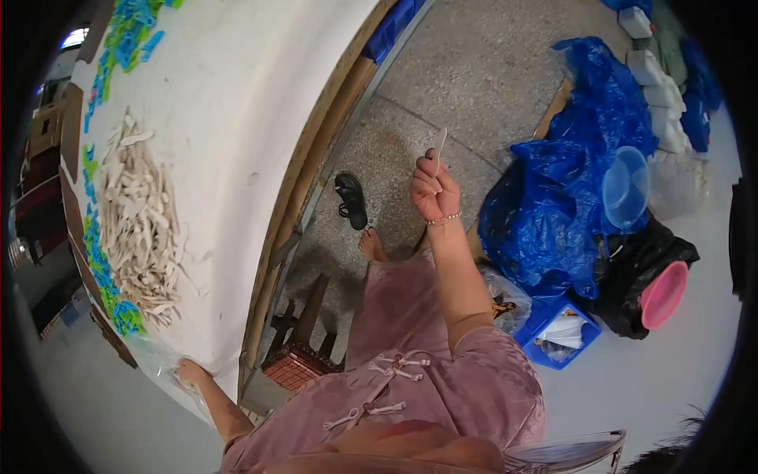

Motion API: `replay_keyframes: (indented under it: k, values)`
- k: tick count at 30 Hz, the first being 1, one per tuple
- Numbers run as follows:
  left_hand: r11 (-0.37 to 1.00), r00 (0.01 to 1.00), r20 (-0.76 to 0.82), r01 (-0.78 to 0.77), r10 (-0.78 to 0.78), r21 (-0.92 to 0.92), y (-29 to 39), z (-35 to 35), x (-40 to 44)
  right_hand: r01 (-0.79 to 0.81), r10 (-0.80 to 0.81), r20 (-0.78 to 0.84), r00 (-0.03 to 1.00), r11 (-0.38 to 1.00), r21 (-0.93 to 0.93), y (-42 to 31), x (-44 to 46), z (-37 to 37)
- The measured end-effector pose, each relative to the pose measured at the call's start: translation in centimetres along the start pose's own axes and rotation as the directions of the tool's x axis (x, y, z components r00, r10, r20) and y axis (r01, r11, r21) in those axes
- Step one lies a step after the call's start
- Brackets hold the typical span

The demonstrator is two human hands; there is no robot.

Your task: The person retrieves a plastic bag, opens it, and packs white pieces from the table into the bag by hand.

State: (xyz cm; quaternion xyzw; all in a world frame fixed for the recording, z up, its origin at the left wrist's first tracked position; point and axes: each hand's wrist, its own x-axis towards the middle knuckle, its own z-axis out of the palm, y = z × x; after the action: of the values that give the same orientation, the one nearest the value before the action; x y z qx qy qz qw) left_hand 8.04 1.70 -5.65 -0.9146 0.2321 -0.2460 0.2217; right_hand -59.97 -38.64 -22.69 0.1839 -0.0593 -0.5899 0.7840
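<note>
Nearest was the person's mauve garment (466, 379), tied at the front with pale cord knots. On the person's left, the left hand (191, 374) lay at the clear plastic bag (154, 354) on the near end of the bench (229, 158); its fingers were partly hidden, so whether they gripped the film could not be told. Close by stood a dark stool with a red seat (298, 366). The right hand (436, 188) was raised over the floor (442, 79), well apart from the bench, its fingers curled round a thin pale piece (442, 144) that stuck up past the fingertips. A bracelet (444, 219) circled that wrist. Below, a bare foot (371, 245) showed just beside a black sandal (350, 201). Off to the right, a blue bin (553, 359) held white and clear material, near a pink basin (665, 295) resting against a black bag (624, 292). Crumpled blue sheeting (545, 197) spread beyond, with a translucent blue basin (626, 189) against it. Across the bench lay a long heap of pale pieces (138, 221), with bright green and blue pieces (95, 245) along its far side. Farther off, white containers (667, 103) stood in a row past the sheeting.
</note>
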Motion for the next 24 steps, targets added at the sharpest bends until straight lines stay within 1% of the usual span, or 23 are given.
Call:
replay_keyframes:
  k: [2, 3, 4, 6, 7, 8, 9, 11, 12, 13, 14, 15, 16, 17, 18, 20, 21, 22, 23, 24]
  values:
    - [0.999, 0.974, 0.221, 0.035, -0.043, 0.041, 1.2, 0.9, 0.3, 0.0, -0.002, -0.052, 0.999, 0.999, -0.047, 1.6, -0.2, 6.2]
    - [0.993, 0.953, 0.301, -0.013, -0.024, 0.12, 1.4, 2.1, 0.3, -0.018, 0.016, -0.032, 0.999, 0.997, -0.069, 2.4, -0.3, 9.0]
    - [0.995, 0.951, 0.307, 0.012, -0.042, 0.097, 1.7, 1.0, -0.4, -0.04, 0.038, -0.029, 0.999, 0.996, -0.074, 3.5, -0.4, 11.7]
    - [0.969, 0.973, 0.15, 0.198, -0.176, -0.146, 4.9, 0.1, -2.4, -0.084, 0.084, -0.002, 0.996, 0.991, -0.104, 5.3, 0.1, 16.5]
    - [0.961, 0.967, 0.162, 0.223, -0.197, -0.164, 6.0, -2.3, -3.1, -0.1, 0.101, 0.004, 0.995, 0.984, -0.149, 6.1, 0.1, 18.5]
    - [0.879, 0.9, 0.211, 0.423, -0.381, -0.218, 7.8, -6.5, -3.0, -0.116, 0.119, 0.003, 0.993, 0.974, -0.192, 7.0, 0.1, 20.2]
    - [0.75, 0.79, 0.27, 0.61, -0.55, -0.255, 10.9, -11.5, -2.9, -0.144, 0.15, 0.011, 0.989, 0.966, -0.212, 7.9, 0.1, 21.6]
    - [0.742, 0.786, 0.375, 0.604, -0.492, -0.292, 10.2, -10.6, -2.8, -0.261, 0.248, -0.093, 0.964, 0.829, -0.495, 10.6, 0.8, 23.0]
    - [0.711, 0.775, 0.405, 0.619, -0.485, -0.333, 10.6, -12.6, -2.9, -0.318, 0.311, -0.1, 0.945, 0.805, -0.501, 12.8, 0.8, 23.3]
    - [0.675, 0.759, 0.433, 0.641, -0.486, -0.366, 10.9, -14.6, -2.7, -0.444, 0.287, -0.339, 0.896, 0.567, -0.693, 15.1, 0.6, 23.3]
    - [0.723, 0.8, 0.304, 0.599, -0.518, -0.345, 10.9, -12.3, -3.3, -0.561, 0.186, -0.529, 0.828, 0.26, -0.786, 17.3, 0.7, 23.3]
    - [0.749, 0.828, 0.268, 0.56, -0.492, -0.354, 10.5, -10.5, -3.7, -0.595, 0.248, -0.547, 0.8, 0.207, -0.776, 19.7, 1.1, 23.0]
    - [0.73, 0.791, 0.295, 0.61, -0.536, -0.309, 10.7, -11.4, -3.5, -0.628, 0.231, -0.61, 0.758, 0.005, -0.778, 22.0, 1.2, 22.5]
    - [0.726, 0.798, 0.299, 0.601, -0.523, -0.333, 10.5, -11.5, -3.4, -0.628, 0.2, -0.657, 0.727, -0.193, -0.754, 24.2, 1.3, 22.1]
    - [0.722, 0.807, 0.303, 0.589, -0.506, -0.362, 10.4, -11.3, -3.5, -0.629, 0.239, -0.673, 0.7, -0.239, -0.74, 26.5, 2.1, 21.9]
    - [0.715, 0.838, 0.254, 0.544, -0.482, -0.439, 10.3, -11.3, -3.5, -0.442, 0.309, -0.511, 0.802, -0.268, -0.856, 31.4, 5.3, 21.6]
    - [0.687, 0.833, 0.253, 0.55, -0.492, -0.475, 10.2, -11.8, -3.5, -0.428, 0.353, -0.491, 0.797, -0.243, -0.87, 33.9, 7.0, 22.2]
    - [0.66, 0.829, 0.252, 0.553, -0.5, -0.509, 10.2, -12.6, -3.6, -0.2, 0.388, -0.361, 0.848, -0.396, -0.896, 35.7, 9.1, 21.2]
    - [0.625, 0.816, 0.296, 0.572, -0.496, -0.531, 10.3, -13.3, -3.5, 0.045, 0.453, -0.221, 0.863, -0.506, -0.861, 37.3, 10.8, 20.0]
    - [0.592, 0.807, 0.332, 0.586, -0.488, -0.553, 9.7, -13.7, -3.2, 0.309, 0.529, -0.079, 0.845, -0.603, -0.735, 38.9, 11.6, 20.2]
